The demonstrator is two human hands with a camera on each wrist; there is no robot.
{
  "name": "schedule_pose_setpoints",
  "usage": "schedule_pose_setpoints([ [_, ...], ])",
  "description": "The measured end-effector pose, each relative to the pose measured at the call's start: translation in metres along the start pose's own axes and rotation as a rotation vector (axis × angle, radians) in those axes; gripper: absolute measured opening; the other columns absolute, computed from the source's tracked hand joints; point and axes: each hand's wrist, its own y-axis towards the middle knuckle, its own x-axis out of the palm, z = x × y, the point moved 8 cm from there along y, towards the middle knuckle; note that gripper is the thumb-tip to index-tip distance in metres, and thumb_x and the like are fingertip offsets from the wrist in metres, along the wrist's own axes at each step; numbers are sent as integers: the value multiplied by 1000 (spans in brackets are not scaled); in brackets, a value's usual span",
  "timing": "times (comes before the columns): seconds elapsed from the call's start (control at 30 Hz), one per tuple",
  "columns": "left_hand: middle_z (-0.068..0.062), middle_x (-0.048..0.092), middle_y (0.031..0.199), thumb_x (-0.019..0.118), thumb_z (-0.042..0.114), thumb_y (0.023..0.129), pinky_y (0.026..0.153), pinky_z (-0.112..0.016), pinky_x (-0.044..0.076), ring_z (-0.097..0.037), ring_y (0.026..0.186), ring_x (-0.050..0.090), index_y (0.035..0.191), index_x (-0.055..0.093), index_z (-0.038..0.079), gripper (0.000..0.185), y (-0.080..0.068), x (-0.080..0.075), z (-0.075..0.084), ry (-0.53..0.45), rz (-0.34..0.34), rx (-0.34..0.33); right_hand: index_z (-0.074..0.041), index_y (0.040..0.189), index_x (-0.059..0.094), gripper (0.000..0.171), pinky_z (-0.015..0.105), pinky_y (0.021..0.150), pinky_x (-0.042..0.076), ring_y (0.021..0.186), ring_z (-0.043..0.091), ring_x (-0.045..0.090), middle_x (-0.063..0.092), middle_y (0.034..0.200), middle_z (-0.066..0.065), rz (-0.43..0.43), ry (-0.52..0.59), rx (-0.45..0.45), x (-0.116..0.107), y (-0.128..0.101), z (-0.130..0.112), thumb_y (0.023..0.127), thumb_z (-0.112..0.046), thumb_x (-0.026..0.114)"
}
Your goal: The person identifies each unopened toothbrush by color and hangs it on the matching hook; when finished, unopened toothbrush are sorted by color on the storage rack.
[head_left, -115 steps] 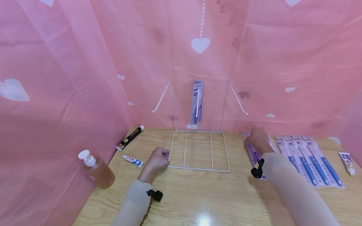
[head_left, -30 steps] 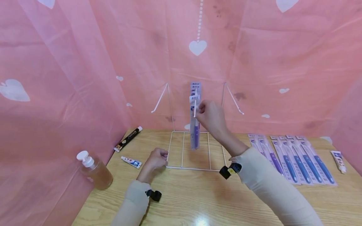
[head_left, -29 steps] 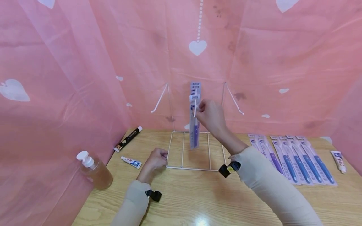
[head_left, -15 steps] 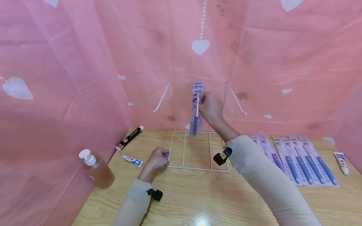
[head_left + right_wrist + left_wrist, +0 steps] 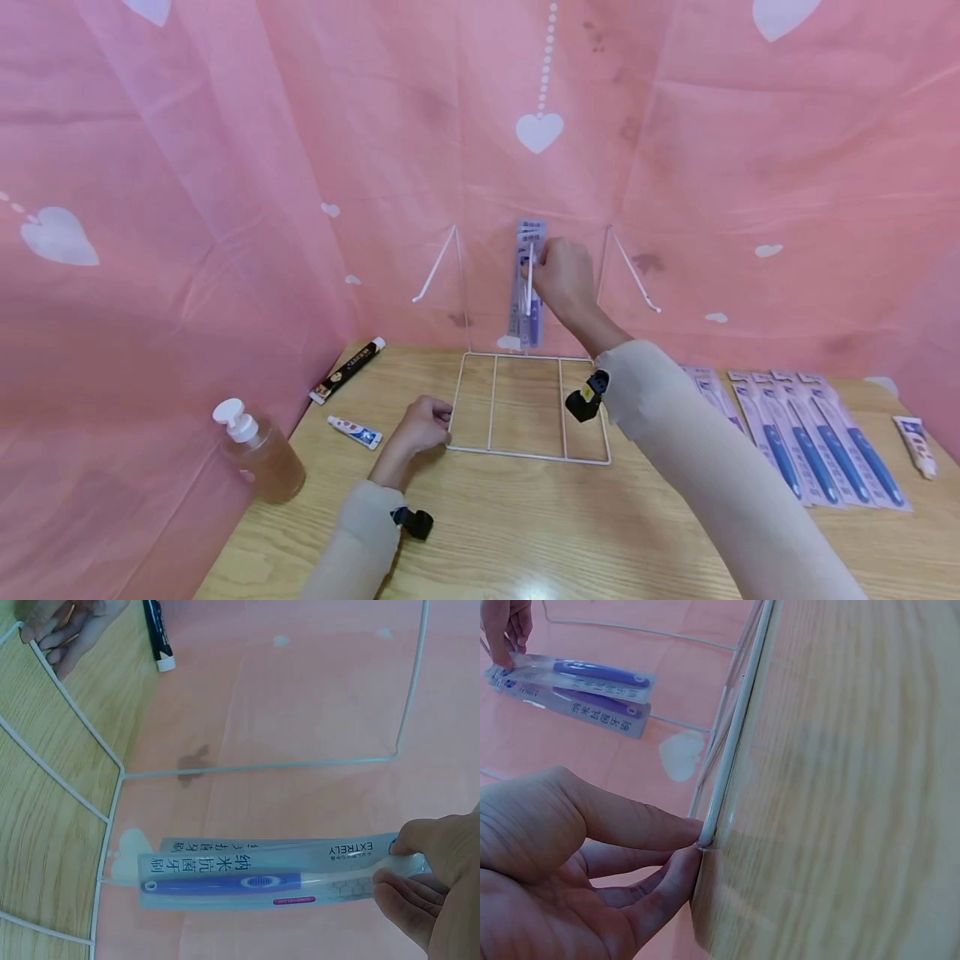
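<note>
The white wire rack (image 5: 527, 406) stands on the wooden table (image 5: 525, 533) against the pink curtain (image 5: 225, 167), its flat base on the wood and its upright frame rising behind. The left hand (image 5: 422, 423) rests at the front left corner of that base, fingers curled and pinching the wire there — the left wrist view shows thumb and fingertips (image 5: 676, 871) closed on the corner of the rack (image 5: 727, 761). The right hand (image 5: 564, 275) is raised to the middle hook at the top of the rack's upright frame, where it pinches the upper end of a packaged toothbrush (image 5: 528, 292) between thumb and curled fingers; the pack hangs straight down from the hook, in front of a second pack that also hangs there, touching it. In the right wrist view the fingers (image 5: 409, 896) grip the end of the pack (image 5: 270, 883), whose blue-handled brush shows through the clear front. To the right of the rack a row of further toothbrush packs (image 5: 810, 442) lies flat on the table, with a small tube (image 5: 918, 445) beyond them. To the rack's left lie a small toothpaste tube (image 5: 355, 432) and a black tube (image 5: 348, 370) — further left stands a pump bottle (image 5: 258, 452) of amber liquid.
</note>
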Motion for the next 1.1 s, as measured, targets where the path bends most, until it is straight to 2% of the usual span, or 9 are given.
schedule_pose_setpoints([
  [0.23,-9,63,92,70,-17,65,77,-32,53,-21,84,58,117,65,-11,52,1,1,-1,-2,-1,-14,1,78,64,18,28,47,43,63,22,61,67,80,13,-10,21,21,4,4,1,88,-12,72],
  [0.43,-10,63,92,71,-17,66,77,-32,53,-21,84,59,117,65,-11,52,0,0,-2,0,4,-17,0,75,63,19,28,47,42,62,22,59,67,76,13,17,14,4,3,3,1,88,-12,70],
  [0.67,-10,63,91,71,-16,67,77,-33,53,-22,84,58,116,65,-11,50,1,-3,-2,15,16,-1,0,76,65,28,30,50,40,61,23,56,64,72,12,32,-14,-12,-1,-1,3,87,-24,73],
  [0.8,-10,63,91,70,-17,67,77,-33,53,-22,84,58,116,65,-11,50,2,-1,-2,8,14,-1,5,87,69,31,34,57,48,69,27,60,67,79,16,-17,-42,-22,-1,-10,9,85,-25,75],
  [0.93,-11,63,92,70,-18,66,78,-33,54,-22,85,59,118,64,-12,52,3,2,0,-5,10,-6,8,105,67,41,41,67,54,82,32,66,70,95,21,-124,-89,-45,1,-27,22,86,-27,74],
  [1.0,-11,63,93,69,-18,66,77,-33,54,-23,85,59,118,64,-12,52,4,2,1,-8,9,-5,9,108,65,43,45,71,55,86,35,66,69,98,24,-148,-118,-87,-2,-38,33,86,-27,73],
  [1.1,-11,62,92,68,-18,66,77,-33,54,-23,85,58,117,64,-12,52,5,2,3,-18,11,-1,13,103,65,41,51,72,55,85,40,66,68,95,28,-138,-108,-150,-13,-54,58,86,-23,74],
])
